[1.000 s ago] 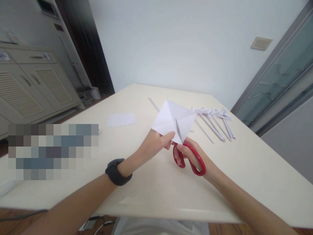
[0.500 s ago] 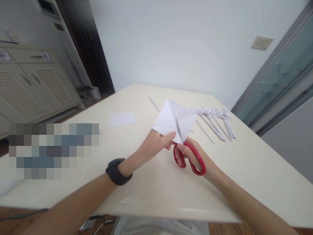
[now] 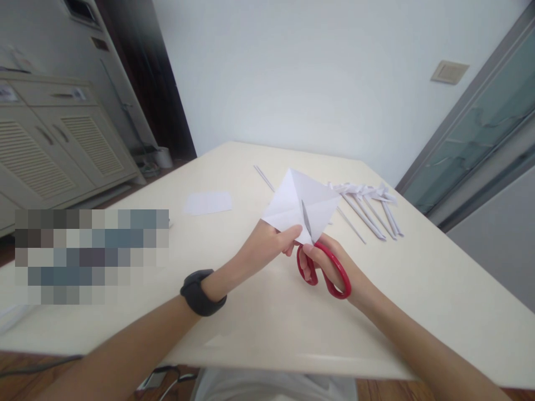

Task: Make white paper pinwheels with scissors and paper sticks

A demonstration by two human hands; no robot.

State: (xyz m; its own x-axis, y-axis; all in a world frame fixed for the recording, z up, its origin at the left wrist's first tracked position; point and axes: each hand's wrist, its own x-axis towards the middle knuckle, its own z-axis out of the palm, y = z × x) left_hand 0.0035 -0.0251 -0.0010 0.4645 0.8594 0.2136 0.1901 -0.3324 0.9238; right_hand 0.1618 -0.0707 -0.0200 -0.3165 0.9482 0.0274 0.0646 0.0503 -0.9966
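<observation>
A creased square sheet of white paper (image 3: 282,203) is held up, corner toward me, above the table. My left hand (image 3: 278,240) pinches its lower left edge, thumb on top and fingers underneath. In my right hand (image 3: 324,259) is a pair of scissors with red handles (image 3: 340,273); my thumb and fingers are in the loops. One blade lies over the paper, pointing away from me along its middle. The other blade is hidden behind the sheet. A dark band (image 3: 203,292) sits on my left wrist.
White rolled-paper sticks with twisted paper (image 3: 368,195) lie at right on the cream table (image 3: 242,334). Thin metal-looking rods (image 3: 264,177) are behind the held sheet. A stack of white paper (image 3: 208,203) rests left of centre. A blurred-out patch (image 3: 92,256) covers the table's left side.
The sheet has shifted very slightly to the right and tilted a little, with both hands nearly still. The scissors keep almost the same position on it.
</observation>
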